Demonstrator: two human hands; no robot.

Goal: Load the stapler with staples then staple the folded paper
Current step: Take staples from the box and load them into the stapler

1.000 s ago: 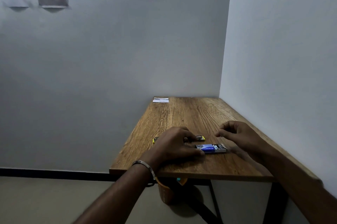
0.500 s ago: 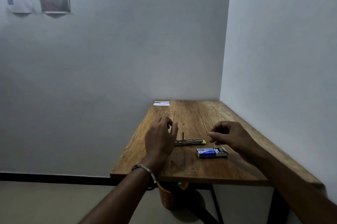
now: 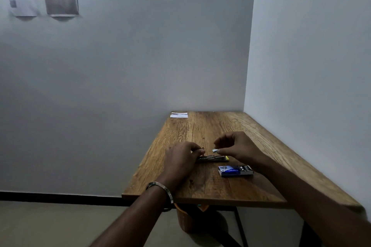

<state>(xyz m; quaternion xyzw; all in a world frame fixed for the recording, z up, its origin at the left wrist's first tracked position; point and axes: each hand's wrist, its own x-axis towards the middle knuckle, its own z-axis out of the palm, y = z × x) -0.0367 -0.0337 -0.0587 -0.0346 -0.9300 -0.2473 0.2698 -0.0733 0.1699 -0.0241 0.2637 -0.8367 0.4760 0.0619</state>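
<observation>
Hands at stapler point(image 3: 213, 158) mid-table point(image 3: 230, 126) — far half open.

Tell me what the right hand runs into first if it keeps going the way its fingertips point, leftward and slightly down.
Probably the opened stapler: the right hand, pinching a small staple strip, points toward its tray. The left hand holding the stapler lies just beyond. Depth from this view is uncertain.

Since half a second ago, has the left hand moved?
Yes. The left hand has come down onto the open stapler and gripped it, judged against the blue staple box on the table.
</observation>
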